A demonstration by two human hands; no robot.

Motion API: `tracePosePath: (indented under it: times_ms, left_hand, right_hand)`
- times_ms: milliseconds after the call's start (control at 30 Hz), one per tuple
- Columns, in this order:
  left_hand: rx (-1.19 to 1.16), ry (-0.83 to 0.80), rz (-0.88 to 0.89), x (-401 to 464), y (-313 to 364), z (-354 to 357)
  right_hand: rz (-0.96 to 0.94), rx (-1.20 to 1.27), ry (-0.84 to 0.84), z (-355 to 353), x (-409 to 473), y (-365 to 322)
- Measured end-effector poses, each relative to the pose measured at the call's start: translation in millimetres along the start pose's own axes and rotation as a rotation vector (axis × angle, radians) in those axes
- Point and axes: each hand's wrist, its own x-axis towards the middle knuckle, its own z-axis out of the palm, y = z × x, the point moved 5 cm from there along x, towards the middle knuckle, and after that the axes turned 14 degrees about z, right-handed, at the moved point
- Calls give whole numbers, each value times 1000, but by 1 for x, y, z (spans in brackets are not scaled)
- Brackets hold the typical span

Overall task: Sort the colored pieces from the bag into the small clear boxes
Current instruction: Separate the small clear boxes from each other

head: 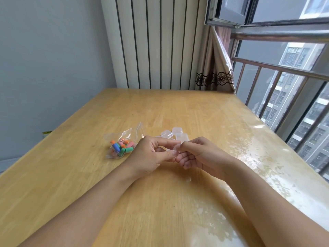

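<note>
A glossy light-wood surface (178, 107) filled the corner of the room. A plain grey wall (53, 59) stood at its left, and a white ribbed radiator (156, 41) behind it. A beige lace-trimmed curtain (215, 72) hung beside the open metal-framed window (231, 11), where a brown metal railing (277, 72) crossed daylit apartment blocks (299, 54).

Your left hand (151, 155) and right hand (194, 155) meet over a small clear box (170, 149), mostly hidden by your fingers; can't tell if its lid is open. Behind your knuckles, the clear boxes (175, 133) overlap and look washed out, exact count unclear. Colored pieces (122, 147) in the plastic bag (124, 139) pile together, too small to count. Both forearms run off the bottom edge. Table (89, 175) corners are cut off.
</note>
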Motion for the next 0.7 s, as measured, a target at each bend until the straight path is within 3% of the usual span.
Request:
tracePosePath:
  times_ms: [233,500,600,700]
  left_hand:
    - [23,-15,-29,0,0,2]
    - [-32,253,-59,3,1,-21]
    - [-40,262,-117,3,0,-19]
    - [14,138,-163,-1,-1,-13]
  right_hand:
    - [18,-5,15,-2,-3,0]
    - [-1,81,-46,2,-6,-9]
    - [-16,110,94,-9,-5,-7]
    - [-80,-65,301,-26,-8,-9]
